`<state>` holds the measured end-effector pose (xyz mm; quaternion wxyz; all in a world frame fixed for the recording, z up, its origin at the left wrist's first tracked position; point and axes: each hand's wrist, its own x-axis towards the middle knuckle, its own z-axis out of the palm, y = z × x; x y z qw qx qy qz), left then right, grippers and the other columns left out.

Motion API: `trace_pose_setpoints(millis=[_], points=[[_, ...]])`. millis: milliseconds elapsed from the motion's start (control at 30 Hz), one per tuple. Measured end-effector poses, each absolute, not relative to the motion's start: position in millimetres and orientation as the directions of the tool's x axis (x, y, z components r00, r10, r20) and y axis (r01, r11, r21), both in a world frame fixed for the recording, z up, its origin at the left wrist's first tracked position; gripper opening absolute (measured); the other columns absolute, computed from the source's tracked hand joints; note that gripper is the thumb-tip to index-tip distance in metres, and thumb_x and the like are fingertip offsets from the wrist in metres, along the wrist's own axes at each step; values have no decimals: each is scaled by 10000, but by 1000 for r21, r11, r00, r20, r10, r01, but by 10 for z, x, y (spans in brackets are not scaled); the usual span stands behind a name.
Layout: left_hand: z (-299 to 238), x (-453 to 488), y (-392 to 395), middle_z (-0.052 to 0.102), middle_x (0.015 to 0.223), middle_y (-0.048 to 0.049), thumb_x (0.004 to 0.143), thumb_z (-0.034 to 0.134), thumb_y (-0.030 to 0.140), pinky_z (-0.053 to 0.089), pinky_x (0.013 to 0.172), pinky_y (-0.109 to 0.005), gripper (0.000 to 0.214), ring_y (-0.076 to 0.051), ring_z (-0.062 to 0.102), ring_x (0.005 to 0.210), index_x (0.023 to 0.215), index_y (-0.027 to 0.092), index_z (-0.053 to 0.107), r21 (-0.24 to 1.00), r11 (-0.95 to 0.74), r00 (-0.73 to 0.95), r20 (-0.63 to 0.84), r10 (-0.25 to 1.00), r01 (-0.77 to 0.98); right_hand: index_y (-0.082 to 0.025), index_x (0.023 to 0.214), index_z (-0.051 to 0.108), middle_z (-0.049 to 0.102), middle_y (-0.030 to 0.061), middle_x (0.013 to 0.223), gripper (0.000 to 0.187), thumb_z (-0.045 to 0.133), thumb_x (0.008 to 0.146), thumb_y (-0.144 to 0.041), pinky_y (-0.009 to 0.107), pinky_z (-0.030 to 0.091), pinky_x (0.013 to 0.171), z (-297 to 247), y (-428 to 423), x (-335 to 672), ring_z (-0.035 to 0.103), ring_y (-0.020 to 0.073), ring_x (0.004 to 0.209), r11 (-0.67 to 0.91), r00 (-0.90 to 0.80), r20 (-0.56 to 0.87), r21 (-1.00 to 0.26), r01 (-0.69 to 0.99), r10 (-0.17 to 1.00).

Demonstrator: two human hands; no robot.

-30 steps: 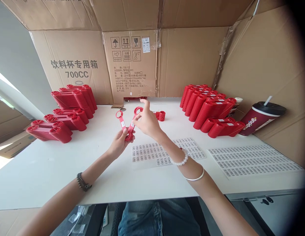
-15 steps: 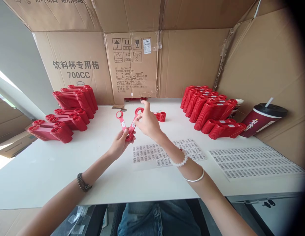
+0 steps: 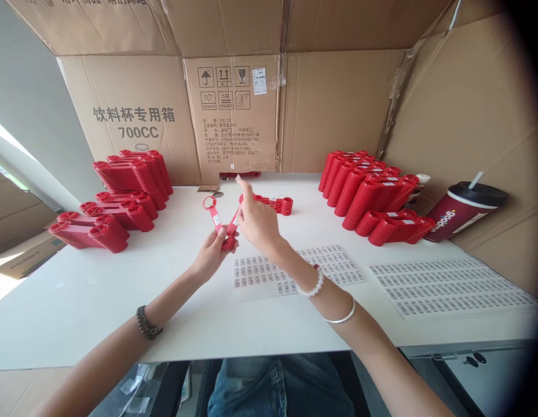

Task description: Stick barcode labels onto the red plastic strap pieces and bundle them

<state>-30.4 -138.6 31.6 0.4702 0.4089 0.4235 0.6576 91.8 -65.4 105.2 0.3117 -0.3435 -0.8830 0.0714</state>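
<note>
My left hand (image 3: 211, 253) is closed on red plastic double-ring handles, pinching them near their lower ring end. Two of them fan apart in a V; the left handle (image 3: 214, 215) shows an open ring on top and a small white barcode label on its flat band. Against the right handle (image 3: 234, 222) rests my right hand (image 3: 260, 225), its index finger stretched up and the other fingers partly hidden. That hand covers most of the right handle's upper end. Behind it lies a small pile of red handles (image 3: 286, 206). Below sits a sheet of barcode labels (image 3: 255, 272), partly under my right forearm.
Stacks of red handles stand at left (image 3: 108, 231) and right (image 3: 359, 191). A second label sheet (image 3: 451, 286) lies at right, near a tilted dark red cup (image 3: 462, 211) with a straw. Cardboard walls (image 3: 338, 110) close off the back and right of the white table (image 3: 186, 324).
My right hand has shifted slightly left and down, now covering more of the right handle and uncovering more of the pile behind. My left hand has barely moved.
</note>
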Motion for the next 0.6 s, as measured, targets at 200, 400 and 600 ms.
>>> trace_pose_setpoints(millis=[200, 400, 600], points=[[273, -301, -1377, 556, 872, -35, 862, 576, 465, 431, 613, -232, 321, -98, 522, 674, 931, 153, 600, 931, -193, -272, 108, 956, -309, -252, 1484, 219, 613, 123, 1127, 689, 387, 850, -41, 354, 441, 693, 1029, -685, 894, 532, 261, 950, 746, -512, 700, -43, 665, 497], [296, -301, -1377, 571, 900, -38, 872, 557, 474, 430, 608, -239, 322, -100, 526, 683, 945, 165, 603, 937, -196, -295, 107, 950, -290, -203, 1501, 140, 610, 102, 1070, 706, 466, 876, -160, 389, 429, 835, 1119, -433, 1008, 530, 245, 948, 797, -469, 705, -231, 558, 532], [297, -293, -1385, 584, 925, -56, 865, 542, 513, 433, 616, -266, 366, -109, 526, 670, 949, 160, 594, 957, -195, -271, 134, 953, -214, -229, 1498, 140, 612, 83, 1115, 632, 380, 916, -165, 416, 351, 927, 1184, -550, 1009, 523, 241, 1011, 837, -496, 696, -299, 457, 519]])
